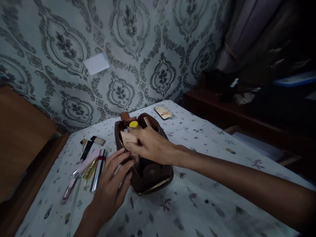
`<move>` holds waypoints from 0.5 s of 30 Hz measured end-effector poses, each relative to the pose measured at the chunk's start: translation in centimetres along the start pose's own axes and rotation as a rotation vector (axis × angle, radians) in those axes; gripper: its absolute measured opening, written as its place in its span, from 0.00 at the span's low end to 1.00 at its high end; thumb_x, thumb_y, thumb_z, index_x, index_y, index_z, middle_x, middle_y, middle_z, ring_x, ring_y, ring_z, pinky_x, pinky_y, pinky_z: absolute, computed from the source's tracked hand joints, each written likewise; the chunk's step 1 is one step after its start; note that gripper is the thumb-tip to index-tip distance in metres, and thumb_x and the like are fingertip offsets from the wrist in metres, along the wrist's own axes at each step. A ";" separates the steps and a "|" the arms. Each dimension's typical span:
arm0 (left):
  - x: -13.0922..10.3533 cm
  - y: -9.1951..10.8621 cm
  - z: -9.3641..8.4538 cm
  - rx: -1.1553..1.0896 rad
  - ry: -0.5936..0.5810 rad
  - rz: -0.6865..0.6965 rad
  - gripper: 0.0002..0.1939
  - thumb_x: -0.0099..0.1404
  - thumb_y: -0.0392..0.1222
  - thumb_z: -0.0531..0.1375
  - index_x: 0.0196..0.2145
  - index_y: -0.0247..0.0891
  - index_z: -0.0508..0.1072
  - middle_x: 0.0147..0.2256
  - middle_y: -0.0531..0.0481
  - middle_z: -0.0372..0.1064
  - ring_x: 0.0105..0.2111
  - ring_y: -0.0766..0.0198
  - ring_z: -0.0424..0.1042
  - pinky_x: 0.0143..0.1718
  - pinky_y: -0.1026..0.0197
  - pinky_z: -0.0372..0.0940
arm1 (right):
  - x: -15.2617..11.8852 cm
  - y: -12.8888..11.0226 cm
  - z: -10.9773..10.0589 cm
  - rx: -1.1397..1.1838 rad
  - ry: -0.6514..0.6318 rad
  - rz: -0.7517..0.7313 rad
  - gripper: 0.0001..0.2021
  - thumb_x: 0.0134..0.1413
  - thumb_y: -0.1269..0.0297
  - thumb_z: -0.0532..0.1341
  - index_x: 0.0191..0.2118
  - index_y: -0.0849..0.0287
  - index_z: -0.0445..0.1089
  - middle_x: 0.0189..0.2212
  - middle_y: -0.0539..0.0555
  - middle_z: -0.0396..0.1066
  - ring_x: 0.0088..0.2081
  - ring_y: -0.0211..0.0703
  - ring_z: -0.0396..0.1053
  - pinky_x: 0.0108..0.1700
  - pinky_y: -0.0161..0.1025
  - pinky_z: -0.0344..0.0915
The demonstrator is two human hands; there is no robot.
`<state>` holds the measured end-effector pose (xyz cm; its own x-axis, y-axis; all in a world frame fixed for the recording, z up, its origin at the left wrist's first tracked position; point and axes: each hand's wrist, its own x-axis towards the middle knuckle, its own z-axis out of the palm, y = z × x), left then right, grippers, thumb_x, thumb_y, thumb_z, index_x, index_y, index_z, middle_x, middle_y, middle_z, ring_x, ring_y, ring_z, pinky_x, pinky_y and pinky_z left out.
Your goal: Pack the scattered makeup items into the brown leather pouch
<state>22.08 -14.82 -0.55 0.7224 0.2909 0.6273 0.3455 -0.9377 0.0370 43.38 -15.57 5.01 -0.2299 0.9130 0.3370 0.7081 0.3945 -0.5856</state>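
Observation:
A dark brown zippered bag [153,187] stands unzipped on the patterned white sheet. My right hand [154,144] reaches down into its mouth, thumb and fingers closed on a flat beige piece like a card or packet [127,137]; its lower part is hidden. A yellow cap [134,124] shows just behind that hand, and a light stick-like item [147,121] leans at the far side inside. My left hand [111,181] lies against the bag's near left rim, fingers stretched and slightly apart.
Left of the bag lie a silver tube [98,171], a yellow vial [90,169], a pink tube [86,161], a black tube [86,152], a small pinkish bottle [69,188] and a compact [98,140]. A phone-like flat item [164,112] lies behind. Patterned wall [138,79] borders the back.

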 end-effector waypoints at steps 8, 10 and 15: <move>0.0 -0.1 0.0 -0.012 -0.015 0.020 0.16 0.71 0.27 0.54 0.54 0.33 0.68 0.56 0.38 0.65 0.64 0.55 0.58 0.62 0.53 0.61 | 2.1 0.5 -0.8 -0.038 0.089 0.092 0.06 0.62 0.67 0.57 0.41 0.63 0.70 0.26 0.51 0.70 0.28 0.40 0.65 0.32 0.35 0.54; -0.1 -0.1 0.0 -0.008 -0.024 0.025 0.16 0.71 0.27 0.54 0.55 0.33 0.68 0.56 0.38 0.64 0.64 0.55 0.58 0.62 0.53 0.60 | 2.6 0.3 -1.4 -0.100 0.157 0.038 0.08 0.62 0.67 0.56 0.42 0.63 0.69 0.27 0.51 0.70 0.27 0.39 0.64 0.31 0.35 0.53; 0.0 -0.2 -0.1 -0.016 -0.031 0.033 0.17 0.71 0.27 0.54 0.55 0.33 0.67 0.57 0.39 0.64 0.64 0.54 0.57 0.63 0.52 0.59 | 3.0 0.4 -1.7 -0.205 0.236 -0.022 0.11 0.65 0.63 0.53 0.44 0.62 0.68 0.27 0.52 0.70 0.26 0.41 0.61 0.29 0.36 0.49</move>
<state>21.92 -14.69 -0.51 0.7515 0.2648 0.6043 0.3116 -0.9498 0.0287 44.13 -12.87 7.01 -0.1022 0.8456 0.5240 0.8300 0.3629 -0.4236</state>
